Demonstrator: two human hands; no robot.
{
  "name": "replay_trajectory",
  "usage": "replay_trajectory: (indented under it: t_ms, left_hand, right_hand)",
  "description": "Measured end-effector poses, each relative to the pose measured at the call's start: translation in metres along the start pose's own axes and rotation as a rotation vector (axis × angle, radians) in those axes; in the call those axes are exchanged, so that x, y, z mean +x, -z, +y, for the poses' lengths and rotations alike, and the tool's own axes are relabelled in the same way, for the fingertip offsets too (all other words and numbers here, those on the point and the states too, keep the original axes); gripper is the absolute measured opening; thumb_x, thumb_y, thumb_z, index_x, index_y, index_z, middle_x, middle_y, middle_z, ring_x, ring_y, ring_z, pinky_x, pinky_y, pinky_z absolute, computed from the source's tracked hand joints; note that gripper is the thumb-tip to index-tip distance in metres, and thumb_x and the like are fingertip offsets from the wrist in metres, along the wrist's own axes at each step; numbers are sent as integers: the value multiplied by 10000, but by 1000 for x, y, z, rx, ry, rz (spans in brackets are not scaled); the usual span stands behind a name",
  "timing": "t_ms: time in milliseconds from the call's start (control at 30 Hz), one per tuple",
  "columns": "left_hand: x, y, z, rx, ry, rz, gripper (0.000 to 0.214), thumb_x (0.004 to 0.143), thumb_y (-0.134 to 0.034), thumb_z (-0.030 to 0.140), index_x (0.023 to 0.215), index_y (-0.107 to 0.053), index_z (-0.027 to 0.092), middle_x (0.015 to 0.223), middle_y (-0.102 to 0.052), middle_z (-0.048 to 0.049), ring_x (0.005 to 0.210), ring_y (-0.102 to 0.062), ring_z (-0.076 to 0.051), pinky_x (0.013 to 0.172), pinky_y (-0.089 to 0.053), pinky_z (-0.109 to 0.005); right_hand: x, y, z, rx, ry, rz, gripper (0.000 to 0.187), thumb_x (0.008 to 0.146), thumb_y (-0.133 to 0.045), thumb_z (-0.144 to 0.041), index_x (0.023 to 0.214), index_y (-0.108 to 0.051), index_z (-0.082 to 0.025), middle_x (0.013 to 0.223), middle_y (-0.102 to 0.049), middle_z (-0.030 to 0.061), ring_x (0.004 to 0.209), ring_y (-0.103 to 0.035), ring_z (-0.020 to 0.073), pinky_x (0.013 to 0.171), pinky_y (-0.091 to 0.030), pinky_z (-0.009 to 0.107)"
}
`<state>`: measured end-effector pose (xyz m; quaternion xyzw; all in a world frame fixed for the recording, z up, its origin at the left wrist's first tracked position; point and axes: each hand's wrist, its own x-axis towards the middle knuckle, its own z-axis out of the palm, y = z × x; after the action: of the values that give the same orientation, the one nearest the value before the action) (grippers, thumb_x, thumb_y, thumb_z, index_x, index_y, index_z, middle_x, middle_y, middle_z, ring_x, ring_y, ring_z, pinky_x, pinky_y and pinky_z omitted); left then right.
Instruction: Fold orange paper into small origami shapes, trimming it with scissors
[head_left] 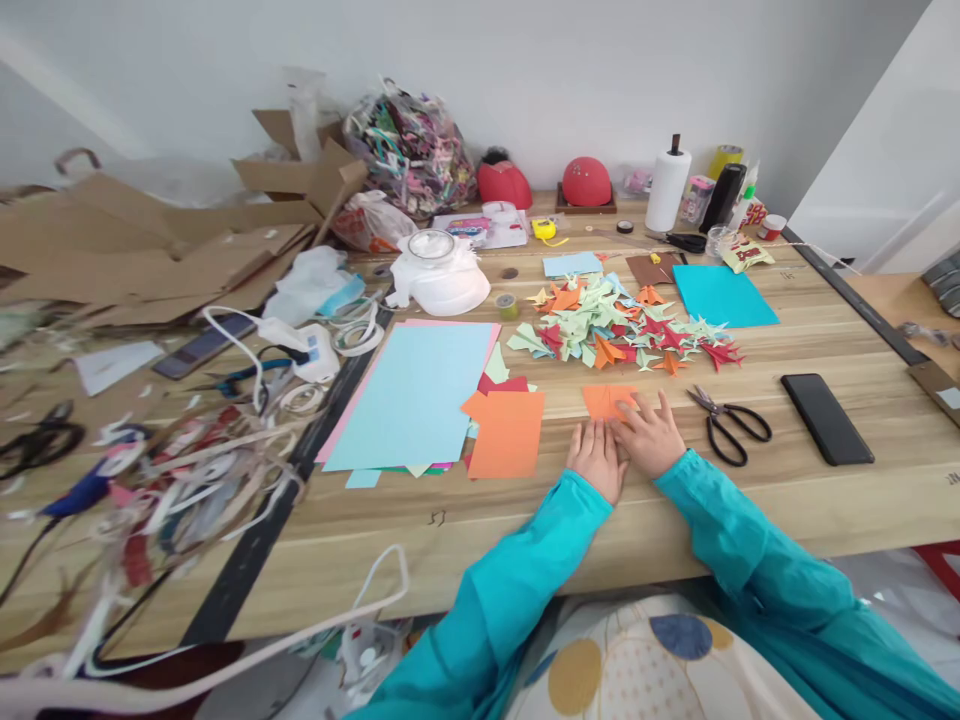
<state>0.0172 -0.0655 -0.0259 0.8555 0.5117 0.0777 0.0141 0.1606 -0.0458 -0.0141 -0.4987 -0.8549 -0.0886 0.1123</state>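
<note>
While the left hand (598, 462) and right hand (651, 433), unclenched, press the small orange sheet (604, 400) inboard of the near edge of the table (465, 535), folding appears underway; next, even creasing pressure seems required.

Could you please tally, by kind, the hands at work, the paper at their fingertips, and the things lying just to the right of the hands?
Hands: 2 (left hand, right hand)
Orange paper: 1
Black-handled scissors: 1
Black phone: 1
Total: 5
</note>
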Motion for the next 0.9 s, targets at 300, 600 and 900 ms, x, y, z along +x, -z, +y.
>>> replay_trajectory:
  t_ms: [300, 600, 900]
  left_hand:
    - [0, 9, -3, -2, -44, -20, 557, 824, -382, 391, 1265, -438, 56, 1314, -427, -213, 1228, -362, -336, 1007, -257, -474]
    - [1, 14, -10, -52, -79, -16, 562, 814, -380, 374, 1276, -422, 57, 1303, -450, -194, 1212, -391, -308, 1006, -265, -455]
    - [-9, 6, -5, -37, 39, 36, 561, 806, -397, 399, 1254, -451, 66, 1336, -405, -202, 1240, -345, -339, 1046, -200, -501]
  right_hand:
    - [-11, -3, -26, -49, -112, 42, 331, 874, -364, -149, 1120, -586, -156, 1021, -617, 112, 1110, -458, 264, 1066, -13, 562]
    - [-4, -3, -28, -61, -127, -13, 341, 870, -368, -149, 1154, -558, -142, 924, -614, 109, 1020, -496, 246, 1083, -29, 523]
    - [-6, 3, -37, -15, -237, -54, 341, 878, -375, -202, 1184, -524, -204, 1040, -579, 115, 1057, -456, 272, 1038, -37, 583]
